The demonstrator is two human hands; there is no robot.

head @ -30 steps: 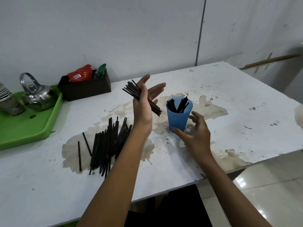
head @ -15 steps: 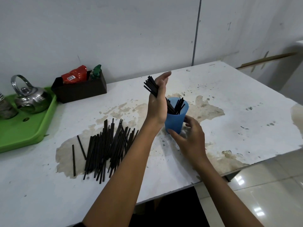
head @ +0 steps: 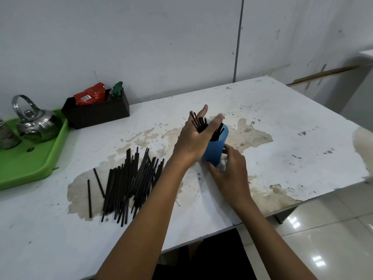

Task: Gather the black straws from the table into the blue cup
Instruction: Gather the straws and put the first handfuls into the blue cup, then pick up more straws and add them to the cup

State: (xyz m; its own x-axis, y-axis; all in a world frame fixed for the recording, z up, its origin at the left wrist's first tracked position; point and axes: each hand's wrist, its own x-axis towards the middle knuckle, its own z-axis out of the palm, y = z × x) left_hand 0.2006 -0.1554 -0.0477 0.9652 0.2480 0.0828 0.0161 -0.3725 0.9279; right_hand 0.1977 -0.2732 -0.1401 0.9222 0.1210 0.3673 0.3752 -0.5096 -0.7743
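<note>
The left hand [head: 192, 142] is over the blue cup [head: 216, 149], near the middle of the surface [head: 282, 122]. Its fingers are nearly straight and spread apart, with a bunch of black straws [head: 198, 123] between them, going down into the cup. The right hand [head: 232, 168] has its fingers curled round the cup's bottom. A pile of black straws [head: 129, 178] lies left of the cup. A green tray [head: 30, 168] with a shiny kettle [head: 35, 123] sits at the left edge.
</note>
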